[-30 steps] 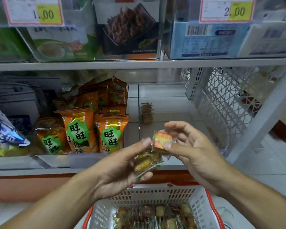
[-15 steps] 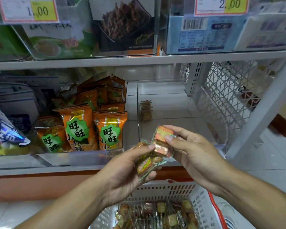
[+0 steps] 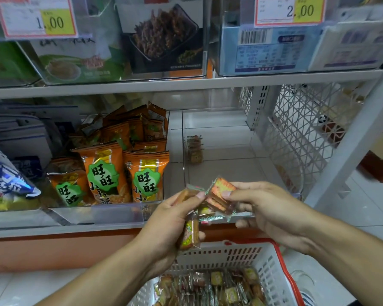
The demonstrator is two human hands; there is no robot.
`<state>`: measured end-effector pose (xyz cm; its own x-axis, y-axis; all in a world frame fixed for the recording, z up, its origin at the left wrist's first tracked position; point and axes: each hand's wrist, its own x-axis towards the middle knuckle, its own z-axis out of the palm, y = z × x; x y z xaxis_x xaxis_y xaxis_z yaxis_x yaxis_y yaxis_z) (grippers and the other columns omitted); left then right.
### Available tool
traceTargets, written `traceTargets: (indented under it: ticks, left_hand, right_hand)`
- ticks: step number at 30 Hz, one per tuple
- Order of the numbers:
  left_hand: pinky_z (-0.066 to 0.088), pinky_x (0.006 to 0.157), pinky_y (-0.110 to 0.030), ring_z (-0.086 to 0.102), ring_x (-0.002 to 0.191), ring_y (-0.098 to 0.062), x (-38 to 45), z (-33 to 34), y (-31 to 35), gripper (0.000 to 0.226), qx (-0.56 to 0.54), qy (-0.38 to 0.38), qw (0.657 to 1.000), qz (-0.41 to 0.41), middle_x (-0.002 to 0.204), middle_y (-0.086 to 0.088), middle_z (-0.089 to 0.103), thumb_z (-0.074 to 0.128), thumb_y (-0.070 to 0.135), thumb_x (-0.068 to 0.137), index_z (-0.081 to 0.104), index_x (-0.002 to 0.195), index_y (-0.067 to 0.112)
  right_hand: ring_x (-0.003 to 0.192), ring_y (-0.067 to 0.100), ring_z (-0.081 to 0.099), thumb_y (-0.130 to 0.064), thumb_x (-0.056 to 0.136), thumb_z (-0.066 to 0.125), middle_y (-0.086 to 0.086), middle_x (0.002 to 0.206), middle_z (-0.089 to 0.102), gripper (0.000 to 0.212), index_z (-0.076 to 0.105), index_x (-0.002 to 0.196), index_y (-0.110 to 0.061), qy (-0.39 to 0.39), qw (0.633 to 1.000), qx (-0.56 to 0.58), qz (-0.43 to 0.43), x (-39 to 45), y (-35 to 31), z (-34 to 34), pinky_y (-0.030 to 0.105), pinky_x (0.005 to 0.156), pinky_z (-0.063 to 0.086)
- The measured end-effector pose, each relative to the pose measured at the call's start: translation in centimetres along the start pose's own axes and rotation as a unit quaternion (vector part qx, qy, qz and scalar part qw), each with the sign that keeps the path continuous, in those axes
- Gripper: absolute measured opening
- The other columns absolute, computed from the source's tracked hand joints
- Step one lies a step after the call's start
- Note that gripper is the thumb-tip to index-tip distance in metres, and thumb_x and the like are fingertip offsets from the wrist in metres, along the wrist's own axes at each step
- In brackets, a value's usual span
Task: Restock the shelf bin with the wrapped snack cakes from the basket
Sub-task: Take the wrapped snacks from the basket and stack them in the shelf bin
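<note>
My left hand (image 3: 164,224) grips a small stack of wrapped snack cakes (image 3: 189,235) above the white basket (image 3: 241,253). My right hand (image 3: 268,210) pinches an orange-topped wrapped cake (image 3: 220,192) at the top of that stack, thumb and fingers curled on it. Both hands meet just in front of the clear shelf bin (image 3: 217,133), which holds a short row of the same cakes (image 3: 195,149) against its left wall. The basket below holds several more wrapped cakes (image 3: 219,288).
Orange snack bags (image 3: 146,175) fill the clear bin to the left. A white lattice side panel (image 3: 296,133) and a shelf post (image 3: 352,138) stand to the right. An upper shelf (image 3: 186,82) with boxed goods and price tags overhangs the bin.
My hands have drawn closer together and the right hand has taken more of the stack, with the cakes fanning out between them. The view has tilted down, showing more of the basket.
</note>
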<state>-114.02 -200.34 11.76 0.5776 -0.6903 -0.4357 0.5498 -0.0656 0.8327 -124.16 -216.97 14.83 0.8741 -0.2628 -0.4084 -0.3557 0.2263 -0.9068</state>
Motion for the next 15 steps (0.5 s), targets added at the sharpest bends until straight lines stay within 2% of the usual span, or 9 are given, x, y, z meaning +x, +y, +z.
traceTargets:
  ticks: [3, 5, 7, 9, 11, 12, 13, 14, 15]
  left_hand:
    - [0.05, 0.041, -0.025, 0.07, 0.059, -0.017, 0.4, -0.2, 0.2, 0.033, -0.013, 0.02, 0.999, -0.026, 0.089, -0.009, 0.079, 0.08, 0.041, 0.068, 0.082, 0.091, 0.018]
    - [0.05, 0.039, -0.026, 0.071, 0.059, -0.022, 0.8, 0.0, 0.4, 0.042, -0.01, 0.012, 0.998, -0.067, 0.088, -0.011, 0.079, 0.081, 0.046, 0.061, 0.083, 0.087, 0.013]
    - [0.05, 0.036, -0.027, 0.07, 0.052, -0.025, 1.4, -0.1, 0.6, 0.047, -0.016, -0.006, 0.995, -0.101, 0.082, -0.016, 0.078, 0.081, 0.046, 0.057, 0.082, 0.084, 0.007]
    - [0.05, 0.035, -0.027, 0.071, 0.053, -0.025, 1.5, -0.3, 0.8, 0.05, -0.034, -0.05, 0.992, -0.115, 0.088, -0.02, 0.078, 0.087, 0.043, 0.065, 0.082, 0.097, 0.006]
    - [0.06, 0.053, -0.035, 0.076, 0.074, -0.03, 1.4, -0.5, 0.9, 0.057, -0.032, -0.097, 0.99, -0.1, 0.105, -0.021, 0.077, 0.088, 0.054, 0.07, 0.08, 0.111, 0.015]
    - [0.063, 0.075, -0.044, 0.076, 0.093, -0.035, 1.5, -0.7, 0.8, 0.064, -0.026, -0.109, 0.99, -0.087, 0.114, -0.021, 0.075, 0.087, 0.062, 0.069, 0.079, 0.115, 0.018]
    - [0.056, 0.093, -0.05, 0.072, 0.108, -0.039, 1.6, -0.7, 0.8, 0.069, -0.024, -0.114, 0.99, -0.076, 0.121, -0.021, 0.073, 0.086, 0.067, 0.068, 0.078, 0.117, 0.019]
    - [0.056, 0.093, -0.049, 0.072, 0.108, -0.037, 1.5, -0.5, 0.9, 0.071, -0.018, -0.111, 0.991, -0.071, 0.122, -0.02, 0.073, 0.086, 0.07, 0.066, 0.078, 0.117, 0.02]
    - [0.059, 0.077, -0.041, 0.075, 0.094, -0.031, 1.4, -0.2, 0.9, 0.07, -0.004, -0.099, 0.993, -0.067, 0.117, -0.018, 0.075, 0.087, 0.07, 0.062, 0.08, 0.113, 0.022]
  right_hand:
    - [0.092, 0.016, 0.068, 0.002, 0.088, 0.068, 0.006, 0.11, 0.077, 0.037, 0.074, 0.118, -0.018, 0.027, 0.996, 0.001, -0.08, 0.1, -0.2, -0.4, 0.026, 0.077, 0.052]
    - [0.102, 0.01, 0.07, 0.007, 0.082, 0.073, -0.002, 0.11, 0.077, 0.047, 0.075, 0.115, -0.026, 0.04, 0.985, -0.068, -0.152, -0.2, -0.4, -0.5, 0.021, 0.088, 0.051]
    - [0.103, 0.007, 0.07, 0.009, 0.079, 0.076, -0.009, 0.11, 0.075, 0.048, 0.078, 0.106, -0.03, 0.048, 0.963, -0.15, -0.218, -0.5, -0.5, -0.4, 0.017, 0.086, 0.051]
    - [0.099, 0.009, 0.071, 0.012, 0.077, 0.078, -0.01, 0.114, 0.071, 0.04, 0.081, 0.095, -0.023, 0.053, 0.95, -0.161, -0.264, -0.6, -0.4, -0.2, 0.016, 0.083, 0.052]
    - [0.097, 0.013, 0.072, 0.013, 0.077, 0.077, -0.011, 0.118, 0.067, 0.034, 0.082, 0.086, -0.019, 0.051, 0.951, -0.139, -0.272, -0.5, -0.2, 0.0, 0.02, 0.081, 0.055]
    - [0.096, 0.012, 0.073, 0.014, 0.077, 0.076, -0.011, 0.119, 0.066, 0.034, 0.082, 0.085, -0.019, 0.051, 0.952, -0.133, -0.272, -0.4, -0.1, 0.1, 0.022, 0.08, 0.057]
    - [0.093, 0.009, 0.072, 0.015, 0.078, 0.074, -0.012, 0.116, 0.067, 0.036, 0.083, 0.085, -0.019, 0.05, 0.952, -0.131, -0.272, -0.3, -0.1, 0.1, 0.022, 0.079, 0.058]
    - [0.09, 0.004, 0.072, 0.019, 0.08, 0.07, -0.012, 0.113, 0.069, 0.04, 0.083, 0.087, -0.019, 0.044, 0.951, -0.132, -0.275, -0.3, -0.1, 0.2, 0.02, 0.077, 0.057]
    - [0.087, 0.001, 0.071, 0.023, 0.081, 0.064, -0.013, 0.11, 0.07, 0.046, 0.083, 0.09, -0.017, 0.038, 0.951, -0.134, -0.275, -0.3, -0.1, 0.2, 0.016, 0.076, 0.055]
